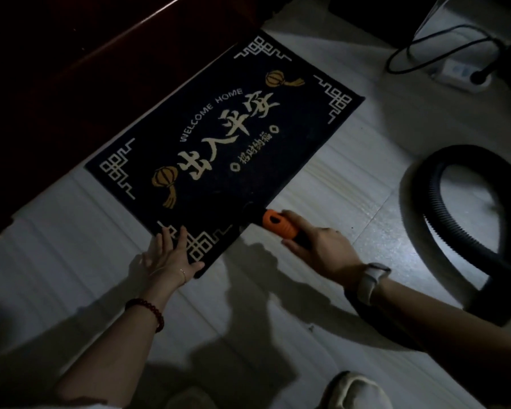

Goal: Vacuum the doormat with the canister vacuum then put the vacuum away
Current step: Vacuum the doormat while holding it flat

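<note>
Head view: left hand (171, 255) flat, pressing doormat (224, 128) corner; right hand (322, 249) grips orange nozzle (279, 224).

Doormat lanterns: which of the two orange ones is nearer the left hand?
The orange lantern at the dark doormat's lower-left, beside the big characters, is nearer the left hand. The other sits at the far end, above "WELCOME HOME".

Left hand (171, 255) lies flat, fingers (181, 240) straight; right hand (322, 249) grips.
</note>
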`<state>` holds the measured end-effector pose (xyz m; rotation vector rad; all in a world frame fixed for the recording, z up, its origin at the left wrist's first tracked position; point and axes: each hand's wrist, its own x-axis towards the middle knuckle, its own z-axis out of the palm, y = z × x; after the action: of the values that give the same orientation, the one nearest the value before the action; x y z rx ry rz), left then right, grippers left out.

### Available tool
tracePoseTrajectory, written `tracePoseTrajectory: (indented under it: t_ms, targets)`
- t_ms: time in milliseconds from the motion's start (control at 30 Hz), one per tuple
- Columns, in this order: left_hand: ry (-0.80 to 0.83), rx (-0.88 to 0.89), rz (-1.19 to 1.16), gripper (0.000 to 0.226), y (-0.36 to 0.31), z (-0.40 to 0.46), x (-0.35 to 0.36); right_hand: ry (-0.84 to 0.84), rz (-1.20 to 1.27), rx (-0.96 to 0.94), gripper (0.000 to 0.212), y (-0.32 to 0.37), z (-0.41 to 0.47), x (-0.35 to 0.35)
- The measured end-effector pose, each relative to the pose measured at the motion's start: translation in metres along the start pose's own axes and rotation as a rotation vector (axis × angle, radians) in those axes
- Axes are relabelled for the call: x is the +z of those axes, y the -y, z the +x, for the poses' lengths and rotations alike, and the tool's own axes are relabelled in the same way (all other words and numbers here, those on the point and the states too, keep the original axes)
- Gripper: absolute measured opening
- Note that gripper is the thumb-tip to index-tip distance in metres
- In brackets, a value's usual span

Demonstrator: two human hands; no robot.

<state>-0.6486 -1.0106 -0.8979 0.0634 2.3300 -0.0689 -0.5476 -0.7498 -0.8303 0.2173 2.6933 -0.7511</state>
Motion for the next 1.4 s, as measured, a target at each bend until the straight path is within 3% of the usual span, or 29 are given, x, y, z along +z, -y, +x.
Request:
tracePoseTrajectory:
  t_ms: [367,433,533,667,900,1033,1200,1267,1400]
  targets:
    - [0.075,-0.098,0.071,0.093,-0.030,-0.009,-0.024,-0.396,0.191,0.373,0.054,-0.078,0.044,-0.059]
    - [0.013,-0.066,0.003,0.089,-0.052,-0.002,-0.029,-0.379,0.209,0.337,0.055,-0.066,0.039,-0.048]
    - [-0.090,0.121,-0.091,0.078,-0.093,0.008,-0.035,-0.234,0.167,0.212,0.058,-0.042,0.019,-0.026]
    - [-0.052,0.211,-0.142,0.071,-0.138,0.023,-0.033,-0.122,0.149,0.161,0.058,-0.053,0.013,-0.034]
    - [-0.035,0.129,-0.084,0.064,-0.148,0.036,-0.036,-0.410,0.164,0.378,0.055,-0.144,0.069,-0.095]
    - [-0.078,0.101,-0.041,0.050,-0.148,0.038,-0.040,-0.471,0.220,0.426,0.056,-0.140,0.079,-0.104]
    - [-0.117,0.082,0.038,0.052,-0.147,0.037,-0.035,-0.121,0.123,0.163,0.061,-0.077,0.035,-0.061]
    - [-0.121,0.077,0.056,0.052,-0.147,0.037,-0.035,-0.189,0.103,0.194,0.059,-0.100,0.050,-0.073]
    - [-0.148,0.080,0.119,0.053,-0.146,0.035,-0.033,-0.445,0.214,0.452,0.056,-0.161,0.096,-0.121]
